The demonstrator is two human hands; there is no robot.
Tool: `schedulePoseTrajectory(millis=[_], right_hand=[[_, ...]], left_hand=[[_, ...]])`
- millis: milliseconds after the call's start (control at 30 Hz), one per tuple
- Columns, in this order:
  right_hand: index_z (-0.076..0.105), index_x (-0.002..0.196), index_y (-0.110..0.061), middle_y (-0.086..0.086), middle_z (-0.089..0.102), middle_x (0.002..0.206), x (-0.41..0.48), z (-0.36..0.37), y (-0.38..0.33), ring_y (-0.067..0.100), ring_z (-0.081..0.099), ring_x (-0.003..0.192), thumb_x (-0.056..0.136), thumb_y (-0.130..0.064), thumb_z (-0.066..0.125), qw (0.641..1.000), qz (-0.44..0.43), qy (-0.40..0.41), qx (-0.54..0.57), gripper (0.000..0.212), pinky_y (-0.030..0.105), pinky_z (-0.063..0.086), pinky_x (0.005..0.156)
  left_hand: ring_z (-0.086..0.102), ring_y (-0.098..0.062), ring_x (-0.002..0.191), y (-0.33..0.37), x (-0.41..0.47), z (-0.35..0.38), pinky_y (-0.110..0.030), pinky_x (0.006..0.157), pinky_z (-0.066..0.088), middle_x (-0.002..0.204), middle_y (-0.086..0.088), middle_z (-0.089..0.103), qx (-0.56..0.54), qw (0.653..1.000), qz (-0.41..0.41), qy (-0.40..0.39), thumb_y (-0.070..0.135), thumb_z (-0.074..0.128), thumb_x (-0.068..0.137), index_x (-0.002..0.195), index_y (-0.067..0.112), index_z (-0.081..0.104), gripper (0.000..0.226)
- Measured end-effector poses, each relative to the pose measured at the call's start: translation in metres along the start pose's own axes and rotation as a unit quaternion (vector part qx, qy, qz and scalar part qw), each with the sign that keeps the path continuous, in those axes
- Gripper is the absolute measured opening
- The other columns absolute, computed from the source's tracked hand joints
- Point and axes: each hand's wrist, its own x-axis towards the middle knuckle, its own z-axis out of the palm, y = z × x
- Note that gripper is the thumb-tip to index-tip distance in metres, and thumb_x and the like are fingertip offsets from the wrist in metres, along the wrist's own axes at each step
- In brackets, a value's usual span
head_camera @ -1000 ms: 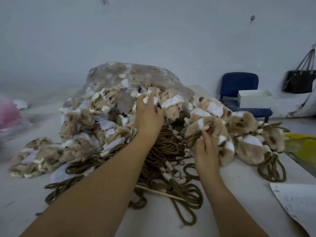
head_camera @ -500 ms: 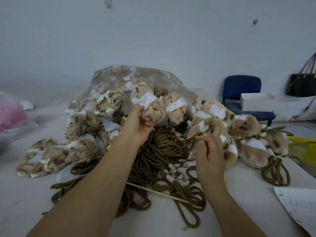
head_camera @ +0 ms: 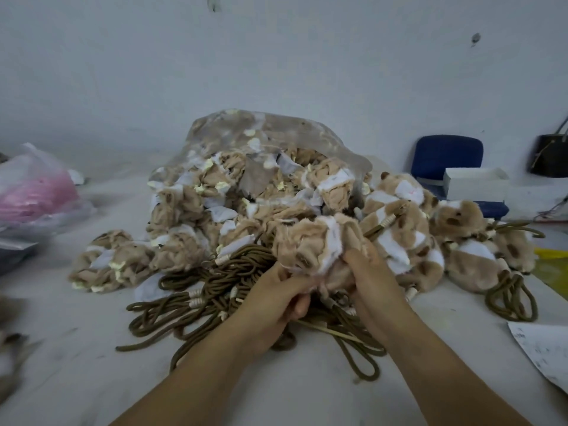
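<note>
An inside-out tan and white plush skin (head_camera: 319,247) is held up over the table between both hands. My left hand (head_camera: 276,299) grips its lower left edge, and my right hand (head_camera: 368,278) grips its right side. Under the hands lies a tangle of brown cords (head_camera: 215,290) with pale bead ends, and a thin wooden stick (head_camera: 332,332) pokes out between my wrists. Behind stands a clear plastic bag (head_camera: 276,133) spilling several more unturned skins (head_camera: 190,210). To the right lie finished plush animals (head_camera: 461,216) with cords attached.
A pink bundle in a plastic bag (head_camera: 37,192) sits at the left. A blue chair (head_camera: 445,155) with a white box (head_camera: 475,182) stands at the back right, a dark handbag (head_camera: 550,155) beside it. A sheet of paper (head_camera: 544,348) lies at the table's right edge.
My left hand pulled one plush skin out of the bag pile and drew it toward me. My right hand left the cords by the finished toys and took hold of the same skin.
</note>
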Motion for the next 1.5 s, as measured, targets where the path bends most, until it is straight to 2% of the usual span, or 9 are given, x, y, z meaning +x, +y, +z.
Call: schedulePoseTrajectory(millis=[167,300,467,767,867,1033,1133,1267,1500], right_hand=[[0.062,0.119,-0.018,0.007,0.071,0.110,-0.012,-0.001,0.016,0.024,0.067,0.103,0.095,-0.029,0.054,1.000,0.015,-0.006,-0.026,0.027,0.045,0.052,0.092],[0.071,0.098,-0.027,-0.004,0.075,0.097,-0.014,0.000,0.008,0.011,0.071,0.090,0.077,-0.052,0.061,0.997,-0.030,0.027,-0.070,0.035,0.023,0.057,0.072],[0.075,0.084,-0.026,-0.001,0.075,0.084,-0.018,-0.002,0.010,0.012,0.071,0.076,0.063,-0.069,0.061,0.992,-0.038,0.056,-0.110,0.050,0.021,0.055,0.061],[0.073,0.106,-0.017,0.012,0.068,0.118,-0.012,-0.003,0.008,0.023,0.064,0.110,0.092,-0.036,0.054,0.985,0.044,-0.073,0.149,0.030,0.029,0.056,0.079],[0.067,0.113,-0.014,0.012,0.069,0.115,-0.011,-0.005,0.008,0.023,0.066,0.107,0.089,-0.028,0.058,0.990,0.027,-0.052,0.131,0.029,0.029,0.056,0.077],[0.065,0.087,-0.029,0.004,0.072,0.094,-0.011,-0.012,0.004,0.018,0.069,0.083,0.096,-0.012,0.049,0.998,-0.053,0.007,-0.044,0.026,0.024,0.055,0.063],[0.065,0.084,-0.032,-0.002,0.072,0.090,-0.011,-0.014,0.004,0.013,0.069,0.082,0.098,-0.009,0.045,0.996,-0.067,0.030,-0.053,0.033,0.023,0.054,0.065],[0.066,0.079,-0.029,0.006,0.068,0.086,-0.010,-0.014,0.006,0.025,0.059,0.080,0.099,-0.008,0.043,0.999,-0.050,0.018,0.001,0.037,0.034,0.047,0.072],[0.066,0.068,-0.025,0.003,0.069,0.087,-0.009,-0.017,0.004,0.014,0.065,0.079,0.097,0.000,0.037,0.993,-0.004,0.005,0.115,0.048,0.029,0.057,0.070]], left_hand=[[0.066,-0.012,0.063,-0.011,-0.003,-0.004,-0.019,0.056,0.053,0.073,-0.008,0.069,-0.143,0.987,-0.057,-0.055,0.021,0.071,0.079,0.079,0.012,0.078,0.011],[0.057,-0.012,0.055,-0.014,0.003,0.000,-0.022,0.047,0.046,0.074,-0.005,0.063,-0.149,0.987,-0.065,0.008,0.053,0.068,0.078,0.121,0.007,0.061,0.063],[0.031,-0.008,0.034,-0.016,0.003,-0.007,-0.019,0.038,0.024,0.042,0.001,0.038,-0.149,0.987,-0.037,0.051,0.036,0.064,0.080,0.085,0.011,0.058,0.027],[0.048,-0.011,0.047,-0.015,-0.002,-0.011,-0.019,0.041,0.042,0.065,-0.005,0.053,-0.265,0.960,-0.085,0.002,0.003,0.064,0.070,0.084,0.008,0.058,0.016],[0.059,-0.013,0.053,-0.015,-0.003,-0.012,-0.020,0.044,0.048,0.070,-0.007,0.061,-0.253,0.964,-0.084,-0.007,-0.003,0.066,0.075,0.092,0.004,0.060,0.020],[0.066,-0.033,0.113,-0.013,-0.002,-0.013,-0.031,0.081,0.059,0.129,-0.024,0.062,-0.333,0.942,-0.037,-0.032,-0.012,0.064,0.076,0.118,0.000,0.068,0.044],[0.060,-0.029,0.122,-0.010,-0.002,-0.012,-0.031,0.090,0.056,0.136,-0.020,0.058,-0.324,0.943,-0.022,-0.077,0.012,0.074,0.079,0.122,0.006,0.068,0.044],[0.071,-0.029,0.100,-0.016,-0.002,-0.013,-0.029,0.074,0.060,0.120,-0.024,0.067,-0.287,0.956,-0.041,-0.043,0.026,0.065,0.085,0.129,0.007,0.063,0.048],[0.070,-0.021,0.099,-0.029,-0.003,-0.006,-0.032,0.080,0.056,0.110,0.001,0.072,0.053,0.998,0.013,-0.003,0.034,0.074,0.075,0.105,0.037,0.068,0.031]])
